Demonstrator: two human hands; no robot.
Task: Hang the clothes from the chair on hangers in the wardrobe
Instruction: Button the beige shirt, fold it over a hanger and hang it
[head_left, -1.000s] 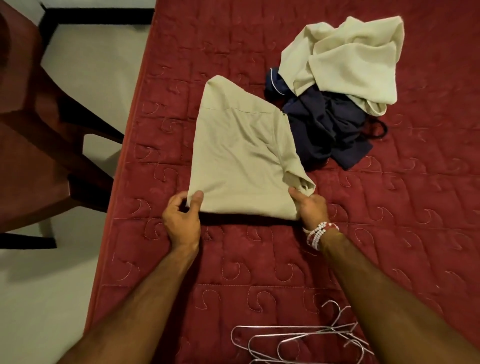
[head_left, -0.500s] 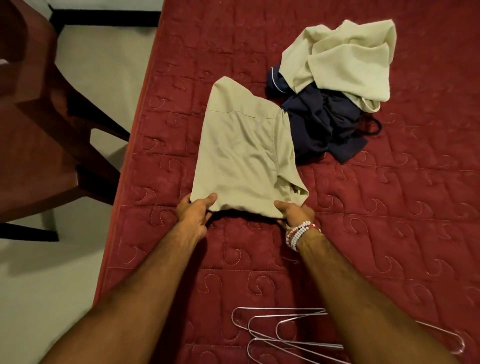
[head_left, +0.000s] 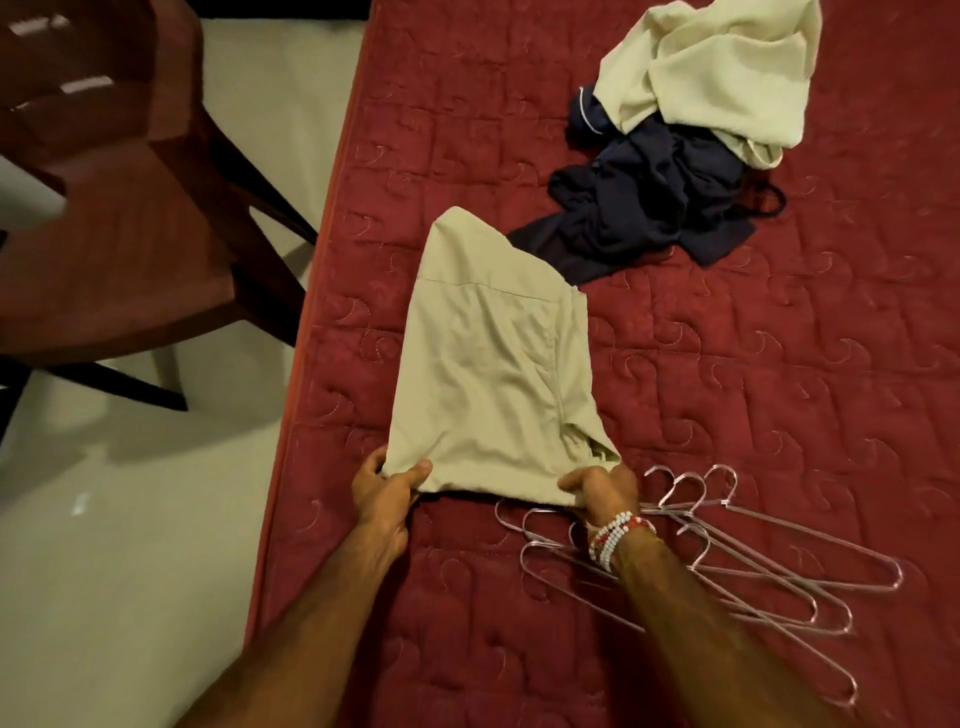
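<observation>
Observed from beside the bed (head_left: 779, 389), which has a red quilted cover:

Item 1. A folded beige garment (head_left: 493, 374) lies flat on the cover near the bed's left edge. Its near hem is lifted slightly off the cover; the far end rests on it.

Item 2. The left hand (head_left: 382, 493) pinches the near left corner of the beige garment, thumb on top of the cloth and fingers beneath.

Item 3. The right hand (head_left: 602, 493) grips the near right corner, fingers curled round the hem. Beaded bracelets (head_left: 613, 535), white and red, sit on that wrist.

Item 4. A loose bundle of wire hangers (head_left: 727, 561) lies on the cover just beside and partly under the right wrist, hooks pointing toward the garment. The count cannot be told with certainty.

Item 5. Further up the bed, a crumpled navy garment (head_left: 649, 218) lies close to the far corner of the beige one. A cream garment (head_left: 717, 67) is heaped on top of the navy one at its far side.

Item 6. A dark wooden chair (head_left: 104, 234) stands on the pale floor (head_left: 130, 571) to the left of the bed, apart from it
</observation>
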